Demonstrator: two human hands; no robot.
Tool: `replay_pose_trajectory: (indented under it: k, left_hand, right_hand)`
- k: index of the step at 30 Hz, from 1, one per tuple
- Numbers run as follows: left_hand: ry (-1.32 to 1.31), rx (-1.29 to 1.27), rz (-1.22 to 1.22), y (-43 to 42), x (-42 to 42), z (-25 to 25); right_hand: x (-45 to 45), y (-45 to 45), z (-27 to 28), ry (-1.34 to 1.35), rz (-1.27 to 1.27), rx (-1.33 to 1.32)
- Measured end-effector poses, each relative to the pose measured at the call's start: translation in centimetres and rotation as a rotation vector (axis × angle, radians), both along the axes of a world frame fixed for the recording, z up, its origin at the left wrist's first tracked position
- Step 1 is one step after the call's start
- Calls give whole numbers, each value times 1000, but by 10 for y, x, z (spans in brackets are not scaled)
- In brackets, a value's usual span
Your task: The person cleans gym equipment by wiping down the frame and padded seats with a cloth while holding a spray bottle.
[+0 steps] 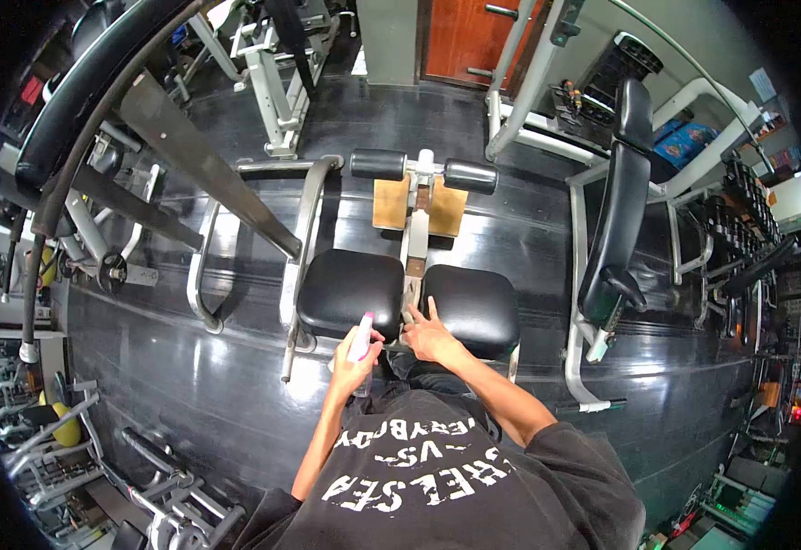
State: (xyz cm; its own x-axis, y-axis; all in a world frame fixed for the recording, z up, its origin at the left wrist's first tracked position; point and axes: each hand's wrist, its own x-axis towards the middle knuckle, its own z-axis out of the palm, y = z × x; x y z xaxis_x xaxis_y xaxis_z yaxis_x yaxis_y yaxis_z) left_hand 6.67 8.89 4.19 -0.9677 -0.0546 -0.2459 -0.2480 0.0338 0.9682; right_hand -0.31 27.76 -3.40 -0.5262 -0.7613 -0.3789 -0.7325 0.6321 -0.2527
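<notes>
In my left hand is a small whitish spray bottle with a pink tip, fingers closed around it. It is held over the front edge of the left black seat pad. My right hand reaches to the gap between the two pads, its fingers apart, by the inner edge of the right black pad. Its fingertips are at the metal bar running between the pads; whether anything thin lies under them I cannot make out. Two black foam rollers cross the bar's far end.
A wooden footplate sits beyond the pads. To the right stands a bench with a tall black backrest; dumbbells are racked behind it. A long grey machine arm slants across the left. Dark, shiny flooring lies around the machine.
</notes>
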Motion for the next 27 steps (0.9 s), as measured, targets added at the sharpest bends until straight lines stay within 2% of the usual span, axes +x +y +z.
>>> replay_pose_trajectory:
  k: [2,4,5,7,9,11,13,15,16,17,19,20,22,25,27]
  left_hand:
    - [65,-12,-45,3,-9,0]
    - [78,-19,-63,4,-16,5]
    - [81,-31,-77,4,-18,8]
    - [102,-1,-52,3,-21,10]
    - [120,31,-37,3,-21,13]
    - [87,36,-1,2,-21,17]
    - [81,11,-13,0,-22,17]
    - [50,-12,-38,-1,-20,16]
    - [47,-29,-51,0,-20,15]
    - [47,-28,-54,2,-19,15]
    - [69,-4,-40,7,-18,15]
    - [71,-4,-45,10,-17,16]
    - [66,10,-122,15,-15,19]
    - [124,-10,-176,19,-14,16]
    - [116,-3,-192,21,-12,13]
  right_hand:
    - [3,12,4,-36,-17,-17]
    - [1,29,4,-183,-65,-373]
    - [0,37,4,-176,-62,-372]
    - [-3,50,31,-500,-329,-589]
    - [-3,69,51,-431,-356,-670]
    - [-1,87,89,-865,-721,-966]
    - [1,109,97,-973,-760,-1176]
    - [9,114,103,-1231,-849,-1593]
    - [12,117,106,-1267,-992,-1586]
    - [17,125,96,-1364,-1021,-1705]
    - [25,127,93,-1228,-1269,-1837]
    - [30,130,89,-1224,-1270,-1842]
    - [38,136,85,-901,-1548,-1723]
    - [46,135,90,-764,-1554,-1837]
    - [49,137,69,-662,-1504,-1794]
